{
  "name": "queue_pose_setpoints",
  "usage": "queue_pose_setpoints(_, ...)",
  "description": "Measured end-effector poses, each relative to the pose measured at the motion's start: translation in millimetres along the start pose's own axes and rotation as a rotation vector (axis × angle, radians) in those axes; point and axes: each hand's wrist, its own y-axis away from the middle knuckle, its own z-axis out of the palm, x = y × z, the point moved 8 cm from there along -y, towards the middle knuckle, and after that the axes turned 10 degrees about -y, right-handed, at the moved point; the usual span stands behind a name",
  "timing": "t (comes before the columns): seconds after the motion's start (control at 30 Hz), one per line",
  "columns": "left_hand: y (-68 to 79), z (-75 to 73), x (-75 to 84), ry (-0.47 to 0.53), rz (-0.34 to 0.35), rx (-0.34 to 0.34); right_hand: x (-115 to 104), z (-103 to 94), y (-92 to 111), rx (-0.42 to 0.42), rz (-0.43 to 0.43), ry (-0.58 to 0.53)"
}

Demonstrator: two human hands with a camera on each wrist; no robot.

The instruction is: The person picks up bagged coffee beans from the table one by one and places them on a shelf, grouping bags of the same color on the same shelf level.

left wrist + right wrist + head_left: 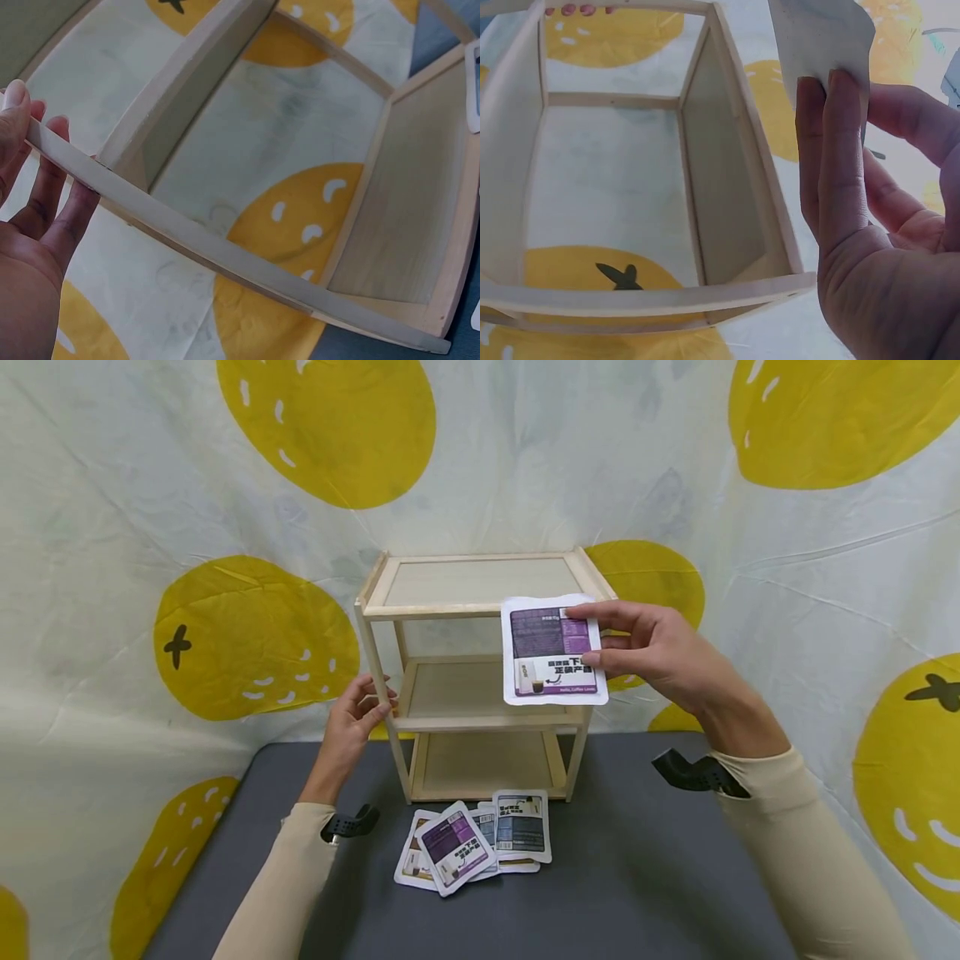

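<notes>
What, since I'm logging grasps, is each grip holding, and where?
Right grip: purple packet, by its right edge. Left grip: wooden shelf, by its left front post.

Backdrop (517, 468): pale, whitish cloth printed in places with bold yellow, visibly creased on its right side.
Upper-left print (337, 427): yellow and rounded, cut off by the top of the head view, with white dashes.
Upper-right print (840, 418): also yellow and cut off at the top, again with white dashes.
Mid-left print (255, 639): 1 dark cross-shaped mark near its left end, white strokes low on the right.
Right-edge print (918, 793): 1 dark mark above, 3 white curved strokes below.
Surface (637, 877): dark grey, far left corner rounded.
</notes>
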Motion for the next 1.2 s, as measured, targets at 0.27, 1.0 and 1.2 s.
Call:
queue_pose_setpoints(0.27,0.2,-1.2,0.4,-0.007,0.011,-0.004,-17,-8.7,-14,-0.002,-0.033,0.029)
queue_pose_setpoints(1.0,-1.3,-3.2,-2.8,-0.025,0.011,-0.002,-37,-37.3,-63,0.016,0.047,0.042)
queue_pose_setpoints(1.2,0.4,-2.5,-3.4,-0.028,0.014,-0.002,-39,-41.2,-78,-0.004,0.046,0.030)
